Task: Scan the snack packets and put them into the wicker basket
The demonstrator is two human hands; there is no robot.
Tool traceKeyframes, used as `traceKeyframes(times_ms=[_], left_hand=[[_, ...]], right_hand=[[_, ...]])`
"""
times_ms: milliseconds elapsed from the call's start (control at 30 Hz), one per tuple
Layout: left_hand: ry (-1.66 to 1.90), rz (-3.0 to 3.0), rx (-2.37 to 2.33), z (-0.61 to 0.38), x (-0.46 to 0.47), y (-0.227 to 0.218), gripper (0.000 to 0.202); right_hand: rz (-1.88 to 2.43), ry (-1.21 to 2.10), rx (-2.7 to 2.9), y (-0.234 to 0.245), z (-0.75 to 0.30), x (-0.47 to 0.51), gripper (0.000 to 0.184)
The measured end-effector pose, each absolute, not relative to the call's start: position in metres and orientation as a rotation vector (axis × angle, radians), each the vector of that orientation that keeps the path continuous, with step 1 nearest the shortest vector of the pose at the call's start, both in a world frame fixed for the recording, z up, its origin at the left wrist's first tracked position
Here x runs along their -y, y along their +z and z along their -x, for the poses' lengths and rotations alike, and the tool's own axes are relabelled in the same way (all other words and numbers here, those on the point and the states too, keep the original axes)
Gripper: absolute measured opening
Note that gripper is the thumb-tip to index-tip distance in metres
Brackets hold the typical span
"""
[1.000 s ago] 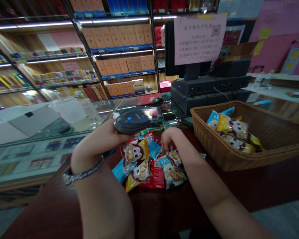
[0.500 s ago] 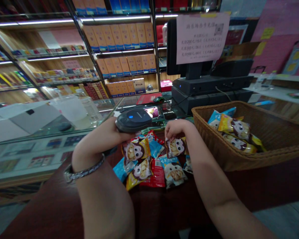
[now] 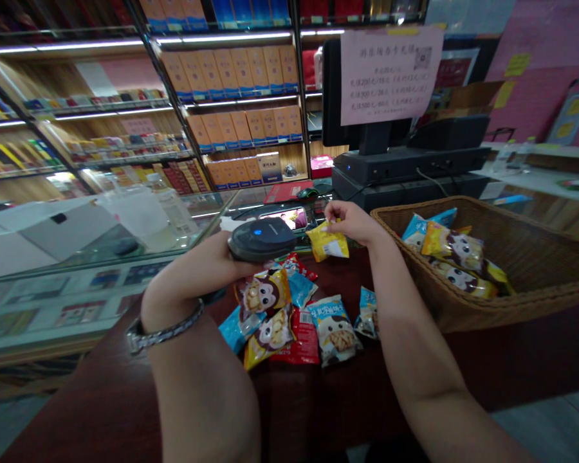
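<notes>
Near the far edge of the dark red-brown wooden counter (image 3: 313, 408), facing lit wooden wall shelves (image 3: 48, 64), the right hand (image 3: 354, 224) pinches a small yellow plastic packet (image 3: 327, 245) beside the rounded black plastic scanner (image 3: 265, 243) gripped by the left hand (image 3: 215, 258), whose fingertips I can't see.

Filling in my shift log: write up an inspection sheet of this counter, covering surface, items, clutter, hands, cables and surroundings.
Surface: dark red tabletop; glass case alongside.
Items: scanner and yellow packet, both held; loose packets on tabletop; basket holding more.
Clutter: phone partly behind scanner; white box and bottle on glass case.
Hands: left hand grips scanner; right hand pinches yellow packet.
Cables: pale cable at till.
Surroundings: stocked shelves; monitor bearing notice.
</notes>
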State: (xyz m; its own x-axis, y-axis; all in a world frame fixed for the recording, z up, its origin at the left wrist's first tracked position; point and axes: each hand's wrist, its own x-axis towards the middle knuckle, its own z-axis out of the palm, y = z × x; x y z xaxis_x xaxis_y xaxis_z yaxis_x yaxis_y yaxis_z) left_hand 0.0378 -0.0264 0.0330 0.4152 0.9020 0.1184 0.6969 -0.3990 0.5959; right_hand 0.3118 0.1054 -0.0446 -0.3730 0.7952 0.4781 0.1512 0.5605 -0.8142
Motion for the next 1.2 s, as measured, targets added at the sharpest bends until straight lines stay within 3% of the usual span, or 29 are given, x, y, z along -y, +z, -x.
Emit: traceKeyframes(times_ms=[167,367,867,1067,1200], left_hand=[[0.424,-2.198,-1.421,-0.041,0.029,0.035,0.046],[0.47,-2.204,-1.343,-0.047,0.029,0.032,0.043],[0.507,-2.222,-1.265,-0.051,0.032,0.035,0.046],[0.397,-2.181,-1.322,-0.051,0.033,0.035,0.048],[0.443,-2.185,-1.313,-0.051,0.034,0.037,0.041]], right_hand=[[0.655,1.042,1.528,-0.033,-0.312,-0.094,0.031],[0.65,1.139,1.433,-0.029,-0.314,-0.091,0.031],[0.651,1.081,1.384,-0.029,-0.315,-0.093,0.032],[0.728,0.974,1.396,-0.029,-0.313,-0.095,0.03],[0.873,0.554,1.237,-0.019,-0.32,-0.091,0.018]])
